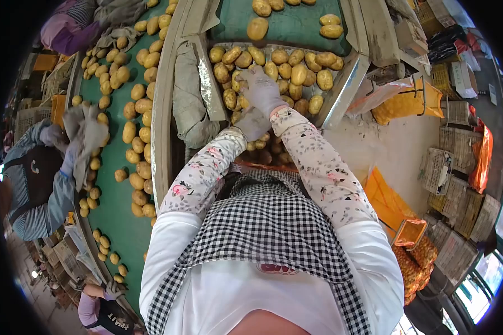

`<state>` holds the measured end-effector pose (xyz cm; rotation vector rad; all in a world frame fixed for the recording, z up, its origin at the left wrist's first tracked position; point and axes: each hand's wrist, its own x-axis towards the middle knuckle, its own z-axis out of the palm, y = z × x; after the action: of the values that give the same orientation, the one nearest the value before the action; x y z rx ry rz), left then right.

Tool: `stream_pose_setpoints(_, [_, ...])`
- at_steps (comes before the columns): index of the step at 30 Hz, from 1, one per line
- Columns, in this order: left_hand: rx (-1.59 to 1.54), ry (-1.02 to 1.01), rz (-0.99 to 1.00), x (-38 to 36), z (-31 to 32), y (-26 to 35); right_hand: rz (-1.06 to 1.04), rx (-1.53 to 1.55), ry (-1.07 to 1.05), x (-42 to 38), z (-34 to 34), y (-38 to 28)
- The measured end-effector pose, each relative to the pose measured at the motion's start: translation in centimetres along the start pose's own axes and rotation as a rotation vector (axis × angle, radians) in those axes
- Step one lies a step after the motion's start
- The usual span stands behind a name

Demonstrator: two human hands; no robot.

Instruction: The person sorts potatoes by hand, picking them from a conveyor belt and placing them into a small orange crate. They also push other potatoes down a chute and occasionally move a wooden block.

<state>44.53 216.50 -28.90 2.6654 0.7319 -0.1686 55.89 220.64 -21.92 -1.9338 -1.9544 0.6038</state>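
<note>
Many yellow-brown potatoes [298, 74] lie in a metal chute tray [345, 84] in front of me. My right hand [261, 90], in a pale glove, reaches over the left part of the pile. Its fingers are apart and bent down onto the potatoes, with no potato plainly held. My left hand [254, 124], in a greyer glove, is below and nearer to me, at the tray's lower left. Its fingers are hidden, so its hold cannot be seen. More potatoes [268, 156] lie in shadow beneath my wrists.
A green conveyor belt [113, 192] with potatoes runs along my left. Across it, a person in a dark apron [36, 173] handles grey cloth. Grey fabric [191, 100] covers the tray's left side. Right are an orange mesh bag [416, 259] and stacked crates [458, 148].
</note>
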Motion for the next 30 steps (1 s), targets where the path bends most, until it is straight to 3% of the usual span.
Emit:
stream_pose_setpoints(3, [0.169,0.005,0.063,0.5,2.4,-0.3,0.072,0.093,-0.119,0.5,-0.6,-0.3])
stream_pose_setpoints(4, [0.098,0.018,0.041,0.7,3.1,-0.1,0.084,0.109,-0.18,0.6,-0.7,-0.1])
stream_pose_setpoints(6, [-0.042,0.057,-0.007,1.1,1.3,1.3,0.065,0.258,-0.021,-0.4,1.0,1.4])
stream_pose_setpoints(8, [0.031,-0.079,0.007,1.8,-0.5,1.6,0.018,0.41,0.068,-1.9,1.4,2.5])
stream_pose_setpoints(9, [0.066,-0.155,0.014,1.6,-1.0,1.8,0.114,0.682,-0.035,-3.1,0.4,2.8])
stream_pose_setpoints(11, [-0.071,-0.04,0.066,1.6,-1.2,1.2,0.306,1.222,-0.246,-5.5,-1.9,3.8])
stream_pose_setpoints(13, [-0.202,0.146,0.164,1.2,-1.2,1.0,0.258,1.151,-0.4,-9.5,-2.7,6.4])
stream_pose_setpoints(14, [-0.267,0.24,0.214,1.2,-1.3,0.8,0.243,1.185,-0.62,-11.4,-3.2,7.4])
stream_pose_setpoints(15, [-0.152,0.207,0.221,1.3,-1.5,0.8,0.232,1.212,-0.839,-12.7,-3.4,7.9])
stream_pose_setpoints(17, [0.072,0.138,0.238,1.6,-1.9,1.0,-0.054,0.562,-1.115,-13.0,-1.4,6.9])
stream_pose_setpoints(19, [0.121,0.097,0.254,1.9,-2.3,0.7,0.025,0.748,-1.055,-12.9,3.9,4.0])
stream_pose_setpoints(21, [0.151,0.049,0.257,1.8,-3.0,0.5,-0.202,1.205,-0.455,-14.2,10.6,0.6])
stream_pose_setpoints(24, [0.124,0.103,0.273,1.6,-2.8,-0.7,-0.102,0.525,-0.748,-12.9,8.1,0.0])
stream_pose_setpoints(25, [0.125,0.122,0.28,1.3,-2.7,-0.7,-0.071,0.301,-0.644,-13.3,3.1,-0.7])
stream_pose_setpoints(26, [0.14,0.162,0.314,1.3,-2.7,-1.0,-0.143,0.142,-0.237,-14.4,4.4,1.8])
stream_pose_setpoints(28, [0.202,0.128,0.283,1.0,-2.9,-0.6,0.11,0.083,-0.021,-13.6,-0.8,2.5])
stream_pose_setpoints(29, [0.229,0.111,0.262,0.9,-3.1,-0.4,0.068,-0.084,0.282,-13.4,-2.1,2.8])
stream_pose_setpoints(30, [0.154,0.192,0.264,0.7,-3.4,-0.5,0.152,-0.171,0.337,-12.7,-2.2,3.7])
